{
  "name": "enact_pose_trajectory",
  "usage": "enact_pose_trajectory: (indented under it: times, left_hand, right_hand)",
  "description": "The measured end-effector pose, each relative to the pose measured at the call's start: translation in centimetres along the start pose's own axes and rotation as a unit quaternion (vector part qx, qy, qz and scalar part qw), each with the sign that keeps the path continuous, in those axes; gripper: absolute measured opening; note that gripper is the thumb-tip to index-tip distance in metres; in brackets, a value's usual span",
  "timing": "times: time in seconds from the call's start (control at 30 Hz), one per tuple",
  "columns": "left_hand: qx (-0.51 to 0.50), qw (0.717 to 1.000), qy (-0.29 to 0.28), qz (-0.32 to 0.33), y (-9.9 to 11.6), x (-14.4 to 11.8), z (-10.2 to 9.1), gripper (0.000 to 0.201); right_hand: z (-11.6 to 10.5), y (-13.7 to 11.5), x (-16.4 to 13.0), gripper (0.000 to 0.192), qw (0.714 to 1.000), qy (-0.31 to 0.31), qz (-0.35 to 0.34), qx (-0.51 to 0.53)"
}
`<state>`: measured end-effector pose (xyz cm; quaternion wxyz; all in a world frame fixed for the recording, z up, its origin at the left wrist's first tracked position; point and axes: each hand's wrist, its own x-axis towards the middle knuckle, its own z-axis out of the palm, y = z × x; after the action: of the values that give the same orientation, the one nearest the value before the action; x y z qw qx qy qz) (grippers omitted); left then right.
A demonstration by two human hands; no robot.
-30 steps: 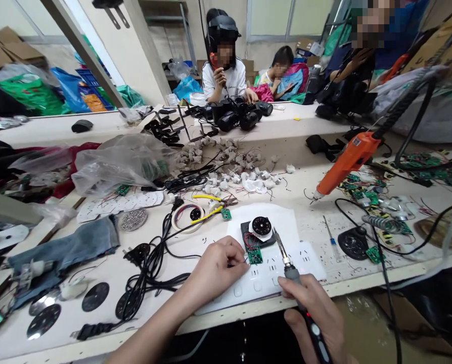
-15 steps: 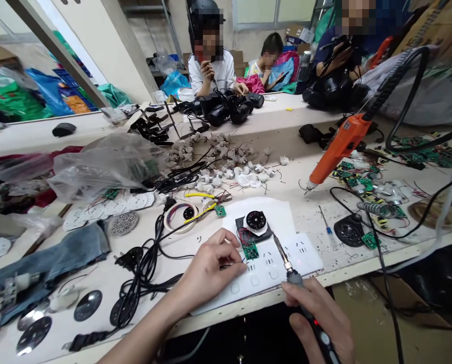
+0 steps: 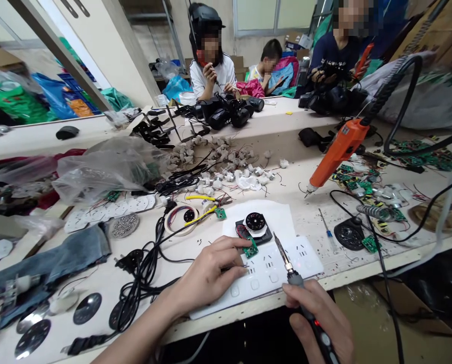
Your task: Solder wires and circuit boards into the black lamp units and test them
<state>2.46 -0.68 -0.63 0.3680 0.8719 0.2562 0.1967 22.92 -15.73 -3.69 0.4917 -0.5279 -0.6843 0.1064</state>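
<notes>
Grip check: left hand (image 3: 207,273) was pinched narrow on thin wires leading to the small green circuit board (image 3: 251,248); fingertips (image 3: 236,268) rested on the white multi-socket power strip (image 3: 264,273). Right hand (image 3: 319,321) was wrapped around the black-handled soldering iron (image 3: 296,280), its metal tip hanging in the air just right of the board, not touching it.

Versus half a second earlier: the green board had tilted and slid slightly toward the black square base with the round black-and-white dial part (image 3: 255,226), now touching its near edge. The left index finger had stretched further toward the board. The iron tip sat at about the same spot. The view itself had shifted a little; the people across the desk (image 3: 324,202) appeared lower in frame.

Hard to make out: the wires between the left fingers were too thin and partly covered to count or to tell the colours of. Could not tell whether the red wire loop by the board was attached to it. The right hand and iron handle were cut off by the bottom edge. The orange electric screwdriver (image 3: 337,151) hung tip-down over the desk to the right, its cord running out of frame. Contents of the clear plastic bag (image 3: 108,167) on the left were blurred.
</notes>
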Motion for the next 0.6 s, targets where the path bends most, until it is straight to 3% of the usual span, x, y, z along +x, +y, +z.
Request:
enact_pose_trajectory:
  times: [0.13, 0.3, 0.6]
  left_hand:
    - [-0.01, 0.999, 0.031, -0.011, -0.3, 0.2, -0.2, 0.011]
    - [-0.019, 0.997, 0.066, -0.025, -0.6, 0.5, -0.3, 0.011]
    - [0.01, 0.997, 0.068, -0.03, -1.0, 1.0, 0.0, 0.013]
  right_hand:
    - [0.3, 0.0, 0.1, 0.026, 1.0, 0.005, 0.002, 0.004]
    - [1.7, -0.7, -0.1, 0.027, 0.995, 0.077, 0.058, 0.022]
    - [2.4, -1.3, 0.7, 0.026, 0.991, 0.102, 0.07, 0.048]
